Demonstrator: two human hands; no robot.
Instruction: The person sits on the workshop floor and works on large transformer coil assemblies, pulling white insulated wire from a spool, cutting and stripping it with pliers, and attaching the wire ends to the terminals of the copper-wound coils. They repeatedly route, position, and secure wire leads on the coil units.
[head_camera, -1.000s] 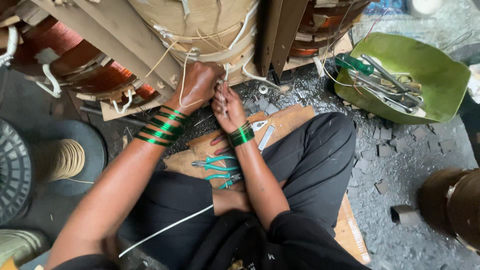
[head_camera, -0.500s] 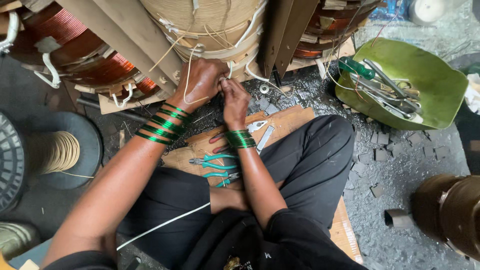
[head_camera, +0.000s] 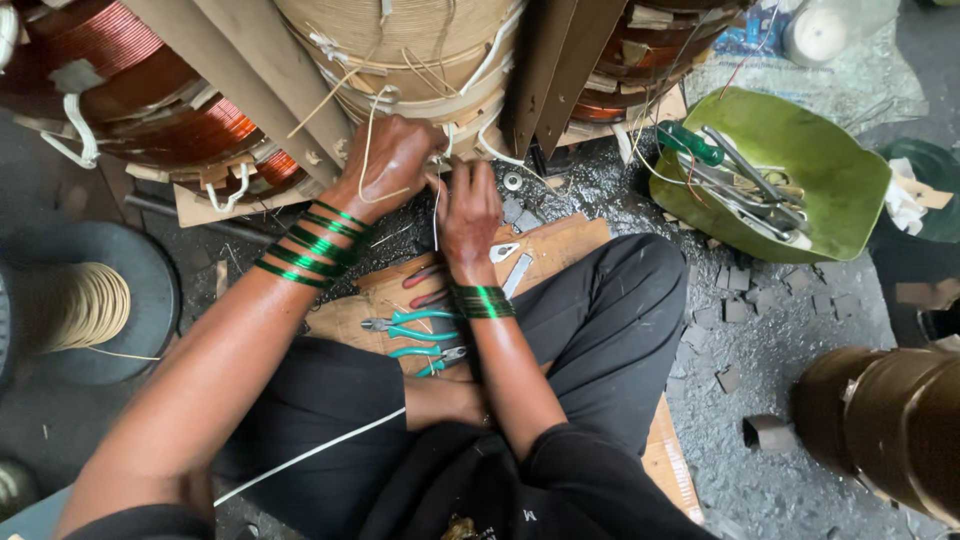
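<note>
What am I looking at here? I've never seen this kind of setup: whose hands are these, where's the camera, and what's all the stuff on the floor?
The camera sits on the person's head and looks straight down, so both arms are that person's own. They sit cross-legged on a cardboard sheet on a gritty floor. The left hand and right hand, both wrists in green bangles, meet at the lower edge of a big tape-wrapped coil; they seem to pinch thin pale cords there, though the fingertips are hard to make out. Copper-wound coils sit beside it. By the knees lie teal-handled pliers. To the right, a green dish holds more hand tools. At left stands a spool of pale cord.
</note>
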